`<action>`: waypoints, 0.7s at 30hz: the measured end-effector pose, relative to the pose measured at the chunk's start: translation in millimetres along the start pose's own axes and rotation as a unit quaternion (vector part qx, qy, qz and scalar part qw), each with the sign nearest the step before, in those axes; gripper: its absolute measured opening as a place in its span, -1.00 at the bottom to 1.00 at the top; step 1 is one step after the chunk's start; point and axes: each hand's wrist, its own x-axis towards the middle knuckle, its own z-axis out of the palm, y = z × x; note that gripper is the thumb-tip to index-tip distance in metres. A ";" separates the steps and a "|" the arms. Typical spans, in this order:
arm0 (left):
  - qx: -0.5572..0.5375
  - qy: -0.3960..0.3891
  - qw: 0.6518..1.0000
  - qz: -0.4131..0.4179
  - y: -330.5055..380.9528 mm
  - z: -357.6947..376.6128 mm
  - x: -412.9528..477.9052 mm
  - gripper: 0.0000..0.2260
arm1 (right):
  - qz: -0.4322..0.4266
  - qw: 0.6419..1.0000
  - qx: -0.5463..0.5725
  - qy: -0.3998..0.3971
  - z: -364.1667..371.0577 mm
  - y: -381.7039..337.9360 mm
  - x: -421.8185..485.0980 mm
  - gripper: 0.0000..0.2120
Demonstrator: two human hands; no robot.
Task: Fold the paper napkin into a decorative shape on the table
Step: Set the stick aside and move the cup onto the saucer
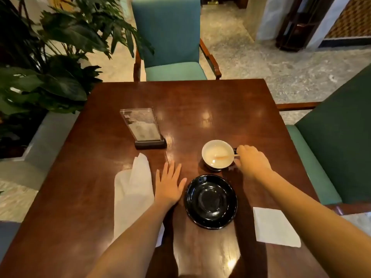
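On the surface [120, 109] our left hand [168, 186] lies flat and spread beside the napkin [132, 195]. Our right hand [252, 160] grips the cup [217, 154] at its handle, behind the saucer [210, 201].

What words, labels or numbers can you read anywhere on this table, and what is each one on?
No text here can be read.
Acrylic sign holder: grey print on its card, too blurred to read.
Long napkin, square napkin, cup, black saucer: no lettering visible.
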 end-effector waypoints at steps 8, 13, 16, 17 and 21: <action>0.043 0.123 0.991 0.016 -2.2 16.7 -4.3 -0.48 | -0.015 0.997 -0.052 -0.049 6.9 -3.7 6.3 -0.80; 0.046 0.116 0.992 0.016 -1.6 16.7 -5.1 -0.47 | -0.027 0.991 -0.108 -0.075 0.5 -7.8 -5.6 -0.80; 0.047 0.108 0.993 0.018 -2.5 16.6 -5.5 -0.44 | -0.014 0.991 -0.113 -0.077 -5.0 -6.1 -17.0 -0.83; 0.047 0.109 0.993 0.019 -2.8 16.8 -5.4 -0.44 | -0.008 0.991 -0.111 -0.075 -7.0 -5.3 -21.4 -0.84; 0.047 0.110 0.993 0.025 -2.5 16.3 -5.3 -0.46 | 0.019 0.994 -0.091 -0.064 -14.7 -1.2 -42.0 -0.91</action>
